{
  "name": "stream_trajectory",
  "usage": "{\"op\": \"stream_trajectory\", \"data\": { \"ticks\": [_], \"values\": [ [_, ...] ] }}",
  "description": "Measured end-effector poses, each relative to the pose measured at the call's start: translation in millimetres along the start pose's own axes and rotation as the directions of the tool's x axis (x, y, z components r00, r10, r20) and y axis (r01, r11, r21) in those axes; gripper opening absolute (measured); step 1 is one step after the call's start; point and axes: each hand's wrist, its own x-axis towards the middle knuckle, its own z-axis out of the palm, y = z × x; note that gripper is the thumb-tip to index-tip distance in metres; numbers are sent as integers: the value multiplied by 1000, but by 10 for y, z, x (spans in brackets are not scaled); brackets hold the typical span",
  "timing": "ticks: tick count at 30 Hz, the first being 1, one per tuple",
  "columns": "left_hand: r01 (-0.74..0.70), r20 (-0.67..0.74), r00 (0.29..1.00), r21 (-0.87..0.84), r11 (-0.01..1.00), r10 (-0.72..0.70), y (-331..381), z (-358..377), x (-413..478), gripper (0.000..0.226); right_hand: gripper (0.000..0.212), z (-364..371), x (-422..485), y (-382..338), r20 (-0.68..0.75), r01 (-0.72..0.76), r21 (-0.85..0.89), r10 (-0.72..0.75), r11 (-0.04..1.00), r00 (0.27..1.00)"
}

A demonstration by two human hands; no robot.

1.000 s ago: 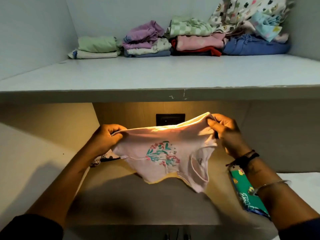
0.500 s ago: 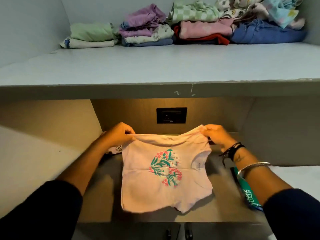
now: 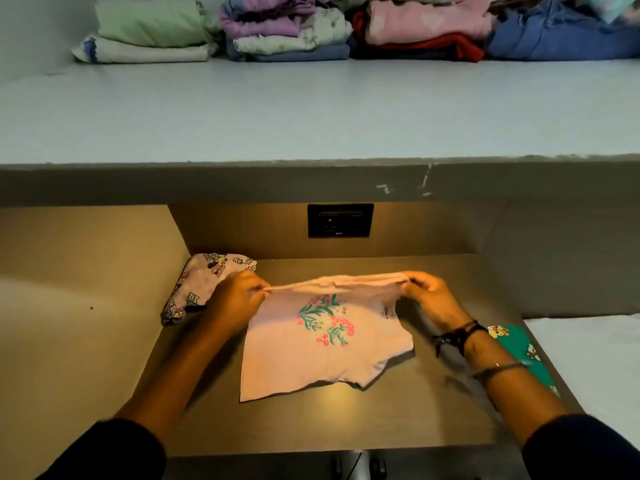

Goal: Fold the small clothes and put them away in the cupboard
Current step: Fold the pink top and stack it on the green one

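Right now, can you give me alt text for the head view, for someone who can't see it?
Both hands, left hand and right hand, pinch the far edge of a pink flowered top lying on a brown surface. Folded clothes line the shelf above.

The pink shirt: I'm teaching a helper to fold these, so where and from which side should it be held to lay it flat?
Pinch the far hem's two corners, as the left hand and right hand do, coming from the near side. The pink shirt is limp, and its near part already lies on the brown surface, so holding that edge taut probably smooths it.
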Motion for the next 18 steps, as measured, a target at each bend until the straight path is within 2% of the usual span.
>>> {"op": "stream_trajectory", "data": {
  "ticks": [3,7,9,11,13,14,15,16,18],
  "values": [
    [-96,2,995,97,991,96,-108,120,-524,11,21,-147,-374,155,155,-21,21,17,1000,988],
    [-111,174,981,136,984,87,-360,359,-1176,13,26,-339,-680,428,298,-11,-262,92,965,950],
    [-114,220,972,143,983,81,-464,438,-1349,31,33,-403,-748,466,294,-74,-265,154,961,943],
    [-102,169,982,81,992,87,-575,463,-1422,34,40,-404,-737,455,190,-95,-174,128,980,973],
    [-30,87,996,28,999,28,-638,449,-1361,30,37,-343,-644,418,76,-128,-119,138,985,988],
    [41,52,998,-3,999,-40,-648,432,-1284,33,31,-288,-567,398,57,-142,-149,151,979,987],
    [119,15,993,-28,992,-119,-644,431,-1184,39,27,-226,-473,383,75,-145,-208,164,967,984],
    [189,-15,982,-36,981,-190,-624,443,-1065,45,33,-156,-368,371,127,-142,-284,184,948,975],
    [256,1,967,56,965,-257,-553,489,-792,51,54,10,-165,327,235,-121,-417,235,901,943]
  ]
}}
